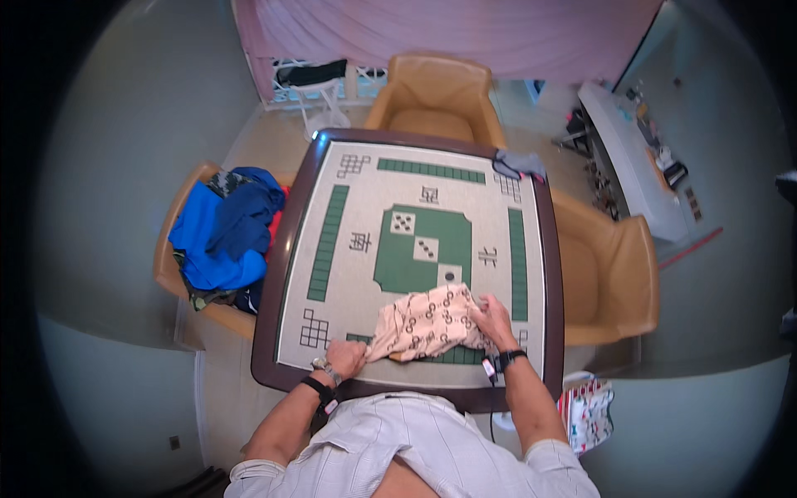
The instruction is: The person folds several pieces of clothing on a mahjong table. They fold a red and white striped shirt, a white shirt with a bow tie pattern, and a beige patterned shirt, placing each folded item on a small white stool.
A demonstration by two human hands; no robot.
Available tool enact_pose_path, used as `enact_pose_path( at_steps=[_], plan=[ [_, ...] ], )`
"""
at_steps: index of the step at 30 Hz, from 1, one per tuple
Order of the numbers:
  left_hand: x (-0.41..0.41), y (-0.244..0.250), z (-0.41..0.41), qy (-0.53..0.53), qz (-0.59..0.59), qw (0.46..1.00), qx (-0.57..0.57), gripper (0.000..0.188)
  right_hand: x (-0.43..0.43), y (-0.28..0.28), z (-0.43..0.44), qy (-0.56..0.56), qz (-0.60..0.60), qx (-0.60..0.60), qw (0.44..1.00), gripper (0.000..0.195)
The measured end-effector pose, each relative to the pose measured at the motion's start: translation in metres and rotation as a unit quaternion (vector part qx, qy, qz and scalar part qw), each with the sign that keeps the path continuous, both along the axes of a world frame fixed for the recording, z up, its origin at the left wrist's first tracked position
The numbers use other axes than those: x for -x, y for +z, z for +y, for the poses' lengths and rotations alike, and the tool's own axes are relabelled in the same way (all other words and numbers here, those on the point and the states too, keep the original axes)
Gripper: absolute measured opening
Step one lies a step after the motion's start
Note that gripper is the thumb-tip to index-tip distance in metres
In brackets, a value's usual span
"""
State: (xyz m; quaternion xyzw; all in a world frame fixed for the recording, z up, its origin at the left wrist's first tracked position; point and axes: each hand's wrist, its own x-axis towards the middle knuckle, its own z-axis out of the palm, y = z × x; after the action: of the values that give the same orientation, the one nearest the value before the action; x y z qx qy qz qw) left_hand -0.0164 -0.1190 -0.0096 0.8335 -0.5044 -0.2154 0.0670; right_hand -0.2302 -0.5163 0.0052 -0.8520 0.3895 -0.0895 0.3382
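Observation:
A peach patterned cloth garment (426,320) lies bunched on the near side of a mahjong table (336,261). My left hand (347,358) pinches its narrow left end. At the garment's right edge, my right hand (492,319) has its fingers curled on the fabric. Under the lower edge of the cloth shows a small yellowish patch, too little to name. The fabric covers part of the printed green strip and touches the green centre panel of the tabletop.
A grey cloth item (520,163) rests on the table's far right corner. Piled clothes (230,230) fill the left tan armchair (165,255). More tan armchairs stand at the far side (439,87) and right (616,280). A white desk (629,168) with small items is farther right.

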Motion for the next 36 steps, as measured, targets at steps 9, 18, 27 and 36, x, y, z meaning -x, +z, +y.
enact_pose_path(
  at_steps=[9,18,27,36],
  plan=[
    [-0.01,0.018,0.004,0.026,0.062,0.995,0.073,0.017,0.016,-0.002,-0.004,-0.036,-0.049,-0.097,0.993,0.022],
    [-0.043,0.111,-0.032,0.214,0.401,0.846,0.277,0.013,0.025,0.052,-0.011,-0.074,-0.174,0.062,0.98,0.015],
    [-0.066,0.207,-0.032,0.218,0.535,0.633,0.515,0.011,0.06,0.108,-0.002,-0.144,-0.381,-0.187,0.894,0.01],
    [-0.042,0.2,-0.033,0.196,0.463,0.755,0.422,0.012,0.1,0.027,-0.001,-0.238,-0.185,-0.218,0.928,0.015]
  ],
)
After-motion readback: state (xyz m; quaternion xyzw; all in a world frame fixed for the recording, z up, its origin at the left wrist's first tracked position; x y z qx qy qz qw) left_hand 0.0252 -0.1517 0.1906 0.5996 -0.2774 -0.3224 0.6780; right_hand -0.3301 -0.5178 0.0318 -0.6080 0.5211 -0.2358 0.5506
